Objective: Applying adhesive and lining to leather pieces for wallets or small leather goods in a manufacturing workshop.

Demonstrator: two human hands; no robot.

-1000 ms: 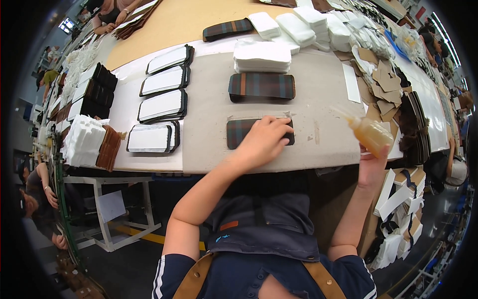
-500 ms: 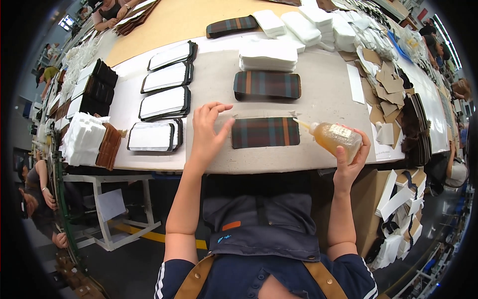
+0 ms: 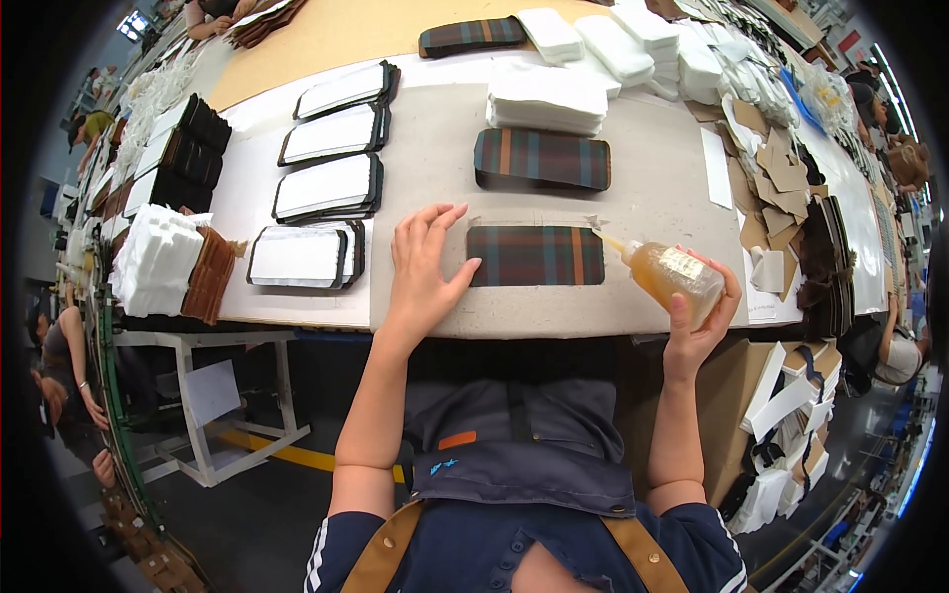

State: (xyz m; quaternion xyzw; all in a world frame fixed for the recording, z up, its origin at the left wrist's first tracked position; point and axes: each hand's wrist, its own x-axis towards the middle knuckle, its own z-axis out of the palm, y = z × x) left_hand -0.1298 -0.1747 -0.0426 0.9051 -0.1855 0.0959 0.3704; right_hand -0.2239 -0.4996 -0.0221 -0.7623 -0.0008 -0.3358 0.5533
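A dark plaid fabric piece [image 3: 534, 257] with rounded corners lies flat on the grey board in front of me. At its left edge is my left hand [image 3: 423, 265], fingers spread and holding nothing; the thumb tip reaches the edge, though I cannot tell how firmly it presses. My right hand [image 3: 708, 314] grips a squeeze bottle [image 3: 676, 279] of amber liquid, tilted with its thin nozzle pointing left. The nozzle tip is at the piece's upper right corner; contact is unclear. Beyond lie a stack of plaid pieces [image 3: 542, 158] and a stack of white pads [image 3: 547, 99].
To the left stand several black-edged stacks with white tops [image 3: 326, 190], beside white pads [image 3: 158, 262] and brown pieces [image 3: 210, 277]. Cardboard scraps [image 3: 781, 178] and dark brown material [image 3: 828, 262] lie at right. Other people work around the edges.
My left hand has come down closer, its thumb now at the plaid piece's left edge. The bottle stays in my right hand, nozzle still near the upper right corner. The view has shifted slightly.
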